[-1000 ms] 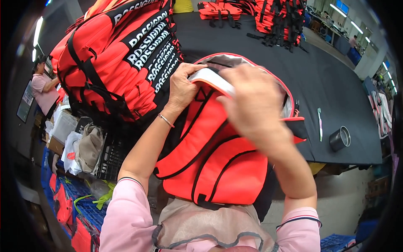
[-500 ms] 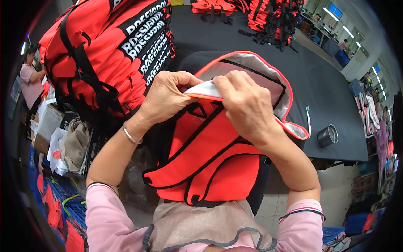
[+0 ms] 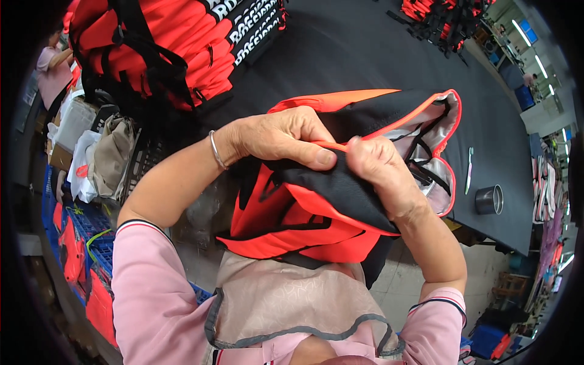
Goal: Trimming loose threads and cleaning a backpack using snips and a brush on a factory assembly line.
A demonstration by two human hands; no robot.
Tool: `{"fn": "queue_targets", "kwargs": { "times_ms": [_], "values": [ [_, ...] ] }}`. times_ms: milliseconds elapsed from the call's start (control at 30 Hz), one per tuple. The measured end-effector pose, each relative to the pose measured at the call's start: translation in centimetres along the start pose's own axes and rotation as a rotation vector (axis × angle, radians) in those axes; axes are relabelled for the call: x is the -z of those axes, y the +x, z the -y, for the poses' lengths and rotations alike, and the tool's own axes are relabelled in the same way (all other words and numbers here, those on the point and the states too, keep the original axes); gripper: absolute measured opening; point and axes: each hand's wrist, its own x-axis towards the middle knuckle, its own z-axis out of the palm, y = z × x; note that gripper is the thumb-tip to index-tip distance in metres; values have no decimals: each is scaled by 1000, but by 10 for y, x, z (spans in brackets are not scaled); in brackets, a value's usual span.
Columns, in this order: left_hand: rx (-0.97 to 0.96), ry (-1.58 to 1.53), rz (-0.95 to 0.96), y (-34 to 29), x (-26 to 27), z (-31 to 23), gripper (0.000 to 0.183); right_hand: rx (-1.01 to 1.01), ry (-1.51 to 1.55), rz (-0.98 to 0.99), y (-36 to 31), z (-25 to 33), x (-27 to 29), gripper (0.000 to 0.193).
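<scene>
A red and black backpack (image 3: 359,185) lies across my lap and the near table edge. Its mouth gapes toward the right, showing a pale grey lining (image 3: 447,121) and red edge binding. My left hand (image 3: 292,141) is closed on the bound rim, thumb pressed on the black fabric. Close beside it, my right hand (image 3: 383,170) pinches the same rim, its fingertips slightly blurred. The red lower panel and a strap (image 3: 274,240) hang folded toward me.
A tall stack of red backpacks (image 3: 158,55) stands at left on the dark table (image 3: 340,55). On the right lie a toothbrush (image 3: 469,170) and a metal cup (image 3: 489,200). More red bags (image 3: 441,21) are piled far right. A co-worker (image 3: 55,67) stands far left.
The backpack has been turned, so black fabric now faces up between my hands and the mouth points right. Both hands have shifted along the rim and closer together. The view has shifted too.
</scene>
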Motion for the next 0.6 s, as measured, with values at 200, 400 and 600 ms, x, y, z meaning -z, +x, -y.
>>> {"fn": "queue_targets", "kwargs": {
  "times_ms": [200, 400, 600],
  "values": [
    [102, -131, -95, -3, 1, -3, 36, 31, -408, -220, 3, 37, -7, 41],
    [-19, -301, -383, 2, -24, -10, 28, 273, -768, -362, 22, 43, 7, 24],
    [-10, -250, -342, 5, -40, -26, 31, 500, -1045, -347, 43, 45, 22, 30]
  ]
}}
